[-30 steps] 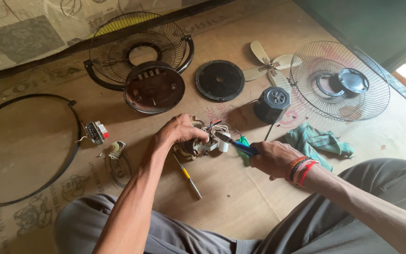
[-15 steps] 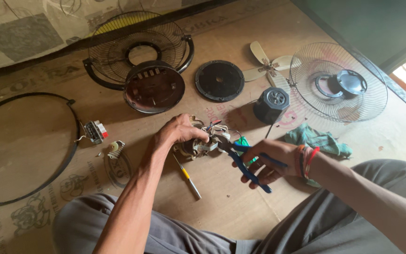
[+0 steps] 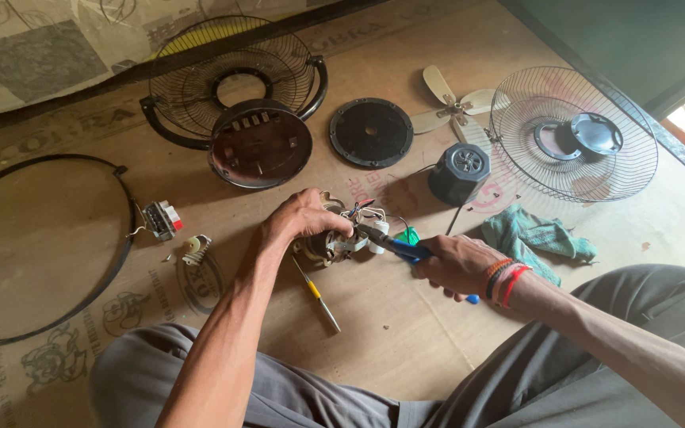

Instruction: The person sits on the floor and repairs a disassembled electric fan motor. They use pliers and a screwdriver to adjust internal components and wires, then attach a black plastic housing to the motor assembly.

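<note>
The person sits on the floor [image 3: 406,333], which is covered in flat brown cardboard with faded print, and the parts of a taken-apart fan lie spread across it. Largest is a thin black ring [image 3: 57,317] lying far left, then two domed wire guards: a dark one [image 3: 200,71] at the top and a silvery one [image 3: 572,135] on the right with a round cap at its centre. Just below the dark guard sits a round brown housing [image 3: 259,147] with ribbed slots, beside a flat black disc [image 3: 371,131], pale plastic blades [image 3: 449,103] and a stubby black cap [image 3: 460,173]. A crumpled green rag [image 3: 533,238] lies near the right wrist. The left hand [image 3: 303,218] is curled down over the fan motor [image 3: 331,244], a lump of metal and tangled white wires in the middle of the floor, fingers gripping its top. The right hand [image 3: 457,265], banded with red and black bracelets, is clenched around blue-handled pliers [image 3: 394,246] whose dark tip reaches into the motor's wiring. A yellow-handled screwdriver [image 3: 316,293] lies just below the motor, and a small switch block [image 3: 160,219] rests to the left.
</note>
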